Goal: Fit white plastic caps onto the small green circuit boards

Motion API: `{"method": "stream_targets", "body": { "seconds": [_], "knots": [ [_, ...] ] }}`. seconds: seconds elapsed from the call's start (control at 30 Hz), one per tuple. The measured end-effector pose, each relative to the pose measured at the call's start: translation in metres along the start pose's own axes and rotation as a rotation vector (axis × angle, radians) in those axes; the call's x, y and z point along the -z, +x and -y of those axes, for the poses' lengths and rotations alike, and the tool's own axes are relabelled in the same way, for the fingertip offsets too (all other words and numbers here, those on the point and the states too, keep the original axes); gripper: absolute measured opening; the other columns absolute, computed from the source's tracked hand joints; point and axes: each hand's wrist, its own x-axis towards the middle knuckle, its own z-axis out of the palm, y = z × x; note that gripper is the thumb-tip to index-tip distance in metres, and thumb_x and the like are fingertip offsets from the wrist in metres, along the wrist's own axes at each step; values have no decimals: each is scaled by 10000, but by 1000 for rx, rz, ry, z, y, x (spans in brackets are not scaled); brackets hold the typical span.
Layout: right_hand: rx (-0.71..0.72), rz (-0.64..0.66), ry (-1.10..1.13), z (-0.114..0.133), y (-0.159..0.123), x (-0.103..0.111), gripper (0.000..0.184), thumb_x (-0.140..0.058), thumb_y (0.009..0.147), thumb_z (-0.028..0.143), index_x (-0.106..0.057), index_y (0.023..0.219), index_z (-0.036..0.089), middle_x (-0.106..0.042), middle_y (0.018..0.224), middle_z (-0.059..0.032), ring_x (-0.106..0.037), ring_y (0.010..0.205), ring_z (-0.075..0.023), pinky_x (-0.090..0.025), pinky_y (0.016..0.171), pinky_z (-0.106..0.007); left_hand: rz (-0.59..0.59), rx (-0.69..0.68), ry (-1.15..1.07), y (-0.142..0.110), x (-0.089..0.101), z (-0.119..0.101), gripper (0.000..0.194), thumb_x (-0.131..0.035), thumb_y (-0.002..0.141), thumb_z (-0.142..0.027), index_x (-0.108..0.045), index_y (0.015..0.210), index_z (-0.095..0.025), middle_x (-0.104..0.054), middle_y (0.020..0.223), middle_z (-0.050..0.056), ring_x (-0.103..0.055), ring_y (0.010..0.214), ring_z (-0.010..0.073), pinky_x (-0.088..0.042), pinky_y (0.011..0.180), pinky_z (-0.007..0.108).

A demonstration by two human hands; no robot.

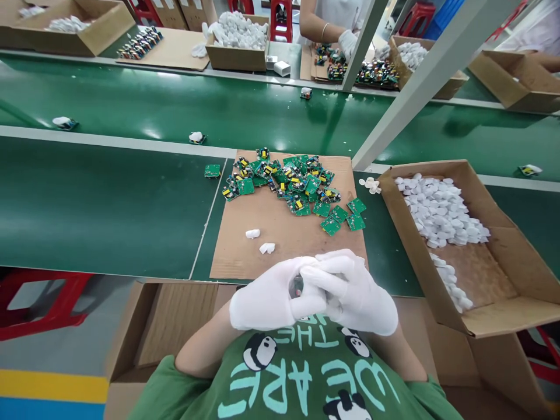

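- Dark part (297,286): small, mostly hidden; a sliver shows in the gap between left thumb and fingers. Glove fabric covers the rest, full shape unreadable.
- Left hand (271,297): white-gloved, back of hand partly upward, forearm angling in from lower left, elbow bent. Thumb and fingers bowed inward, narrow, around the part.
- Right hand (365,297): gloved likewise, forearm from lower right. Fingers reach across leftward, curled, tips overlapping the left fingers just right of the visible sliver. Cannot tell whether they grip the part too.
- Both hands meet close before the chest, at the near edge of a cardboard sheet (231,245).
- On the sheet, just beyond the left hand: two small white pieces, one upper (252,234), one lower (267,248).
- Farther out: heaped circuit boards (293,181), green faces and yellow components; a few near the sheet's right edge.
- Right side: open carton (494,286) holding many white discs (437,210).
- Across the green belt (153,99): a co-worker's gloved hand (349,44) at more boards.
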Motion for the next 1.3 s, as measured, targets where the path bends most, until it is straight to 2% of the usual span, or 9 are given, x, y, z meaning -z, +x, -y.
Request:
{"method": "stream_targets", "body": {
  "seconds": [0.13,0.23,0.43,0.53,0.73,0.9,1.03,1.23,1.3],
  "knots": [
    [43,12,-3,1,2,3,346,-527,979,360,-525,1300,229,-638,956,-57,-646,874,-205,-577,834,-390,79,-28,-91,-2,4,9,124,-565,735,-144,-450,747,-189,-464,708,-34,-415,590,93,-361,525,226],
    [51,-44,-3,-1,1,1,408,-526,980,420,-504,1322,198,-649,981,-77,-647,965,-219,-572,854,-382,80,-1,-180,-2,5,15,49,-542,840,-200,-516,806,-177,-518,708,-23,-424,513,75,-348,477,218],
    [-4,-130,9,-1,-3,-8,327,-603,936,457,-569,1212,287,-683,964,-38,-688,906,-208,-594,828,-400,103,-21,-356,0,1,19,378,-532,917,-513,-591,809,-156,-648,766,46,-417,423,63,-313,417,232],
    [-33,-164,10,3,-5,-11,214,-707,869,366,-627,1065,333,-687,1052,-32,-687,920,-214,-607,819,-419,9,35,-446,0,-3,21,429,-501,925,-556,-543,756,-164,-568,647,9,-335,397,56,-222,386,232],
    [-1,-197,-36,3,-8,-10,317,-758,818,229,-618,1068,363,-685,1101,-32,-678,989,-226,-609,808,-422,-32,60,-462,2,-9,19,441,-497,890,-592,-557,693,-202,-528,569,0,-321,375,82,-199,373,263],
    [-38,-196,56,-5,-12,-16,473,-695,858,218,-516,1278,345,-730,993,-23,-709,901,-220,-604,793,-400,-143,50,-454,7,-17,15,306,-662,798,-420,-510,699,-174,-516,541,-35,-382,443,74,-287,410,210],
    [-89,-188,7,-2,-10,-13,579,-661,881,244,-436,1413,276,-715,927,-64,-697,867,-250,-610,723,-416,-97,16,-422,6,-16,17,306,-547,862,-440,-533,722,-169,-540,584,-21,-360,417,67,-284,404,224],
    [51,-220,-95,2,-9,-11,240,-556,976,329,-587,1198,243,-672,927,-63,-671,926,-211,-596,771,-365,-94,16,-114,1,-10,14,150,-667,744,-226,-571,840,-164,-557,756,-11,-480,659,120,-400,588,242],
    [53,-230,-78,2,-11,-12,244,-525,990,347,-562,1210,248,-660,935,-56,-670,915,-203,-594,788,-371,-62,-10,-82,0,-8,10,113,-640,736,-173,-559,816,-171,-559,760,-12,-484,675,125,-414,613,253]
  ]
}}
